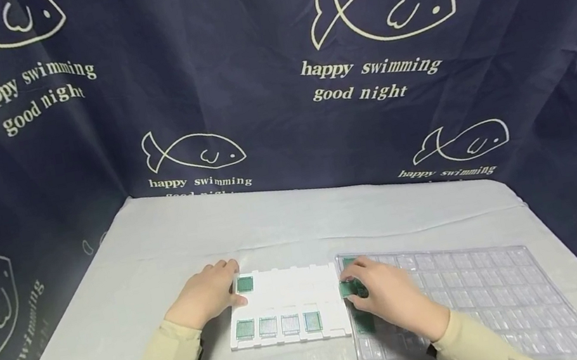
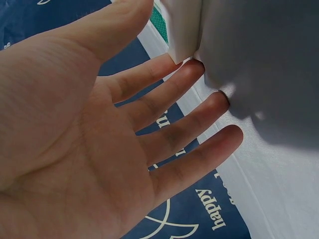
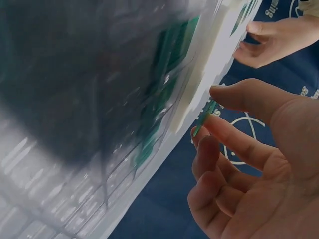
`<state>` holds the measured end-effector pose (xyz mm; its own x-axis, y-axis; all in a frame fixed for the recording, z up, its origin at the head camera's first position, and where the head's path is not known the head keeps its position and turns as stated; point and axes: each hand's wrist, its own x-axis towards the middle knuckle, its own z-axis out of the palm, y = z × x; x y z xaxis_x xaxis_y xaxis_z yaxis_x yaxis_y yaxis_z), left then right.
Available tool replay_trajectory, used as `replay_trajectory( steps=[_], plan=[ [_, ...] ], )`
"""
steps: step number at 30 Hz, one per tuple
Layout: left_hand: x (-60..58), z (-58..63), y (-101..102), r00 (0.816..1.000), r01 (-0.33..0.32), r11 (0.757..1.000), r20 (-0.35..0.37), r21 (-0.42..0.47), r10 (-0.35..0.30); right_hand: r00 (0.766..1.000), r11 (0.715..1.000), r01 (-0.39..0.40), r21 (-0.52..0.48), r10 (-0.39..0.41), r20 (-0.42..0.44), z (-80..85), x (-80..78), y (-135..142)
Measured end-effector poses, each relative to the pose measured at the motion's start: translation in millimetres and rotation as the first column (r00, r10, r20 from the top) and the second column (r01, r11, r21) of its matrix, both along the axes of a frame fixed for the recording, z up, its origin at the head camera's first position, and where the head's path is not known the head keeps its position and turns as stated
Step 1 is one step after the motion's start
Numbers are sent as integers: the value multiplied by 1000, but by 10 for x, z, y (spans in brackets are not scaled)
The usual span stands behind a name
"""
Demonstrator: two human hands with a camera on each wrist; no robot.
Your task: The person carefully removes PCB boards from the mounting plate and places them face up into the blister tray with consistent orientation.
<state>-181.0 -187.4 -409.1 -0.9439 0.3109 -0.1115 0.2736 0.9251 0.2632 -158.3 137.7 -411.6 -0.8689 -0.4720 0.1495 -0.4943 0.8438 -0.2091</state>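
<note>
A navy fish-print curtain (image 1: pixel 260 82) hangs along the far and side edges of the white-covered table (image 1: pixel 284 219). On the table's right half lies a clear plastic compartment tray (image 1: pixel 474 277), its left edge just beside the right edge of a notched white plate (image 1: pixel 291 292), an arrangement that probably makes for a short reach between the two. The left hand (image 1: pixel 207 294) has its fingers straight and spread, gripping nothing; they touch the plate's left edge near its far corner, thumb along that side, likely to steady the plate against sliding. The right hand (image 1: pixel 390 294) pinches a small green circuit board (image 3: pixel 203 119) between thumb and forefinger, above where tray and plate meet; held by its edges, the board leaves its faces mostly untouched. More green boards (image 1: pixel 364 322) sit in the tray's left column, partly hidden by that hand. On the plate, one board (image 1: pixel 245 284) lies at the far left corner and four in a row (image 1: pixel 290 324) along the near edge, spaced apart, perhaps because each has its own seat, though the seats are too faint to confirm.
</note>
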Motion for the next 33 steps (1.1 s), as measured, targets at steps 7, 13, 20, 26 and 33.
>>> replay_trajectory(
  steps=[7,13,20,26,33],
  plan=[
    [39,64,16,1000,-2,1000,8,6,2,999,999,40,0,-40,15,-54,-125,88],
    [31,56,16,1000,-4,1000,9,6,4,996,997,81,0,-81,35,-74,-214,173],
    [31,59,14,1000,-4,1000,12,6,4,996,996,85,-23,-84,40,-119,-319,285],
    [23,48,12,1000,-3,1000,12,4,3,997,997,72,-35,-71,37,-143,-397,360],
    [9,37,13,1000,-8,1000,13,2,8,997,997,75,-17,-74,29,-142,-487,445]
  ],
)
